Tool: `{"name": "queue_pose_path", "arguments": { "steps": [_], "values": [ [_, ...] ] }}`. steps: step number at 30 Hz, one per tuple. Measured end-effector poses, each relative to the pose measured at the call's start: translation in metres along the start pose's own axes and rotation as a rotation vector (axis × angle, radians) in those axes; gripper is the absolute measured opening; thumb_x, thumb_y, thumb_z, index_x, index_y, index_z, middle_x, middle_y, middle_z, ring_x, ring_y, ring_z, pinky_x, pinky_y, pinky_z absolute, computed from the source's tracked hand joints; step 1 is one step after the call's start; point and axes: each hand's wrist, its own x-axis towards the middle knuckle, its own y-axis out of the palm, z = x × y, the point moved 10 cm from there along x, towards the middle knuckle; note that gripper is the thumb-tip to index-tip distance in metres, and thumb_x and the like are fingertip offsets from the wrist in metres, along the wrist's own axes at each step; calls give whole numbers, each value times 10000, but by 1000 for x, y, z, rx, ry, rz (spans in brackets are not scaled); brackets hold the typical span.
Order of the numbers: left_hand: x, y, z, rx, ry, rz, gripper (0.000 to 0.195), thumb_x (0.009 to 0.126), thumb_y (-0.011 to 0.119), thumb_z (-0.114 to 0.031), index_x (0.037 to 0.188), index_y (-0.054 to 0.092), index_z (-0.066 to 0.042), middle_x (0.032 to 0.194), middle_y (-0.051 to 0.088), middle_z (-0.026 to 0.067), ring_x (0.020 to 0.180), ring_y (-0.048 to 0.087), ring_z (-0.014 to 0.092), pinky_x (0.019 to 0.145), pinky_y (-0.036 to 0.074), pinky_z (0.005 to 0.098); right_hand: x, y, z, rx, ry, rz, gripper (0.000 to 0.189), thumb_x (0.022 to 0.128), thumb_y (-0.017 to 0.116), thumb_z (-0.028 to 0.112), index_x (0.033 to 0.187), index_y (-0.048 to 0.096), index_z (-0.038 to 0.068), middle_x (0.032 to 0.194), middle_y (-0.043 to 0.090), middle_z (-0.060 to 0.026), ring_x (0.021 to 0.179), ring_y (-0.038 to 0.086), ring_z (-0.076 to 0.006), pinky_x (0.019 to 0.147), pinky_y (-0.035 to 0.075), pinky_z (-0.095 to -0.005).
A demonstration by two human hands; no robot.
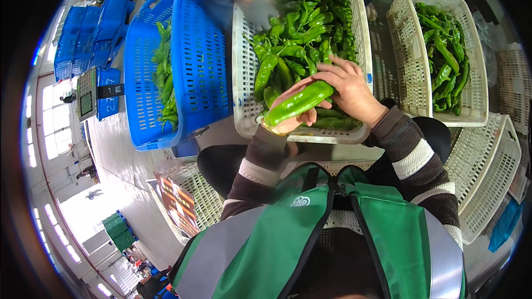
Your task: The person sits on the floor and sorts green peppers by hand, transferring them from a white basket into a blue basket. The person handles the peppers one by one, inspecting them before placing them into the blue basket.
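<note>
A long, glossy green pepper [300, 103] lies diagonally across the palm of my left hand [293, 122], whose fingers curl around it. My right hand [351, 85] meets it at the tip end, with its fingers stretched out and apart, slightly blurred. Both hands are over the near part of a white slatted plastic crate [240, 72], directly in front of me. Many green peppers [291, 52] fill this crate in a loose heap. Below my hands, more peppers [332, 122] lie along the near wall, partly hidden.
Across the crate, another person's grey-gloved hands [259, 11] reach into the peppers. A blue basket [199, 58] at left and a white crate [478, 70] at right hold peppers. Further out are a digital scale [87, 96], stacked blue crates [85, 37] and white crates [490, 174].
</note>
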Motion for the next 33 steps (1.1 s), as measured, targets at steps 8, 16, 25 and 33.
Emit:
{"name": "queue_pose_path", "arguments": {
  "steps": [8,16,25,33],
  "values": [
    [-26,9,-70,385,373,-300,564,881,558,27,1410,378,-44,1311,534,133,1077,546,173,858,462,320,-17,37,-17,694,258,298,434,853,713,212,1197,507,44,944,627,-179,930,599,-325,797,474,-373],
    [-35,-10,-91,409,517,-546,286,902,636,-71,1170,540,-43,1056,634,45,886,605,136,761,477,269,-20,58,-25,1092,398,329,458,914,663,217,1264,463,0,1000,596,-34,920,514,-94,829,445,-265],
    [-25,40,-88,752,566,-433,555,843,642,75,1347,435,-30,1170,601,103,1015,601,161,883,497,292,-14,27,-33,936,305,58,388,854,661,-8,1208,509,36,1054,595,-39,964,532,-113,859,442,-270],
    [-26,74,-94,922,586,-366,482,885,632,11,1336,463,-22,1219,583,90,1059,579,147,914,465,268,-13,14,-46,865,324,-137,405,802,673,-70,1162,534,53,1032,602,-54,986,552,-146,889,444,-274]
  ]
}}
